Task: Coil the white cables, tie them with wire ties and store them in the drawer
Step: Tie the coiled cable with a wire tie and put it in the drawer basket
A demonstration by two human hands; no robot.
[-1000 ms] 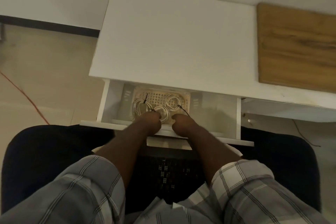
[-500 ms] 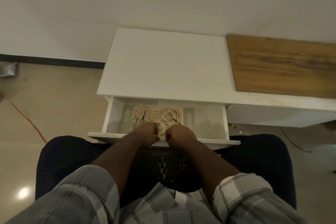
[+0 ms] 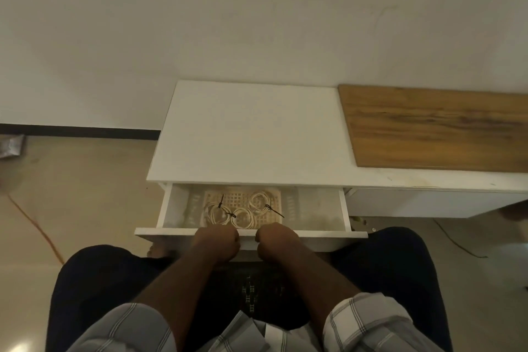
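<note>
- Evidently both hands sat on the front panel of the shallow white drawer (image 3: 177, 206): left hand (image 3: 218, 241) and right hand (image 3: 275, 240), each grip curled over the panel's top edge.
- Just beyond the grips, three coiled white cables (image 3: 243, 210) lay flat on a tan lattice tray (image 3: 243, 200) inside, each bound with a black wire tie (image 3: 273, 210).
- Risk, as I judged it: the tie tail beyond the right grip slanted away to the right, its long axis diagonal; one tail beyond the left grip stood up, and could snag under the white counter (image 3: 251, 134) if the drawer were shut.
- Uneven pushing might have jammed the drawer askew.
</note>
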